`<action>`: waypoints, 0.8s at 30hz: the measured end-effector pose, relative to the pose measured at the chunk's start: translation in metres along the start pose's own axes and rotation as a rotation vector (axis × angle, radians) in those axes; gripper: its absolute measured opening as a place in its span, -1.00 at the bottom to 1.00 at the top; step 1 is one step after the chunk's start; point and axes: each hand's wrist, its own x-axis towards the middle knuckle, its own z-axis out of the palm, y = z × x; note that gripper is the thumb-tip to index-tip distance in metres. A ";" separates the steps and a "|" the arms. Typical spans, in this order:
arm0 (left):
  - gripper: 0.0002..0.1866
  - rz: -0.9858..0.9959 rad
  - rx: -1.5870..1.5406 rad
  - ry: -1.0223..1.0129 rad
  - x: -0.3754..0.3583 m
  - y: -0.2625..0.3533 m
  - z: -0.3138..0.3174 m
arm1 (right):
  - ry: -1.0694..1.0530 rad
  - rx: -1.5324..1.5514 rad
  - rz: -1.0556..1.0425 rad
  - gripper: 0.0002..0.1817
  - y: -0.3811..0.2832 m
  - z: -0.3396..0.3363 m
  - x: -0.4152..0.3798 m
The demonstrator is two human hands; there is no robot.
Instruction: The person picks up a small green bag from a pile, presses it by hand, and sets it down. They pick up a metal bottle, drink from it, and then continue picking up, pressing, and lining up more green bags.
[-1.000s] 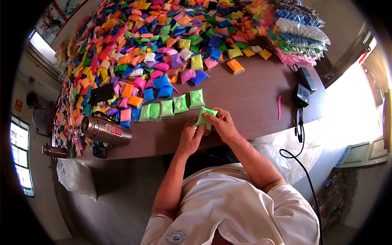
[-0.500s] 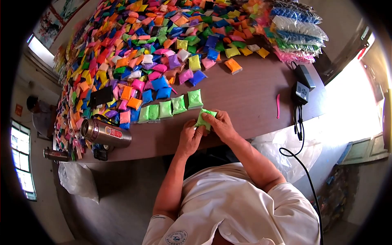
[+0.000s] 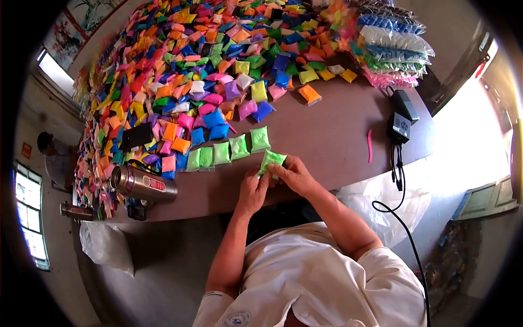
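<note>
Left hand (image 3: 252,191) and right hand (image 3: 296,175) pinch one green packet (image 3: 271,159) between them. A row of green packets (image 3: 227,150) lies just beyond the left hand.

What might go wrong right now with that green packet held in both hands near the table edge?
The green packet is pinched between the left hand and right hand close to the table edge; a loose grip might drop it off the table. Setting it down carelessly may disturb the row of green packets. The metal flask lies on its side near the edge and might roll.
</note>
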 end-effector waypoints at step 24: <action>-0.65 0.145 0.080 0.019 0.002 0.000 0.003 | 0.261 -1.118 0.083 -0.50 -0.023 -0.049 0.079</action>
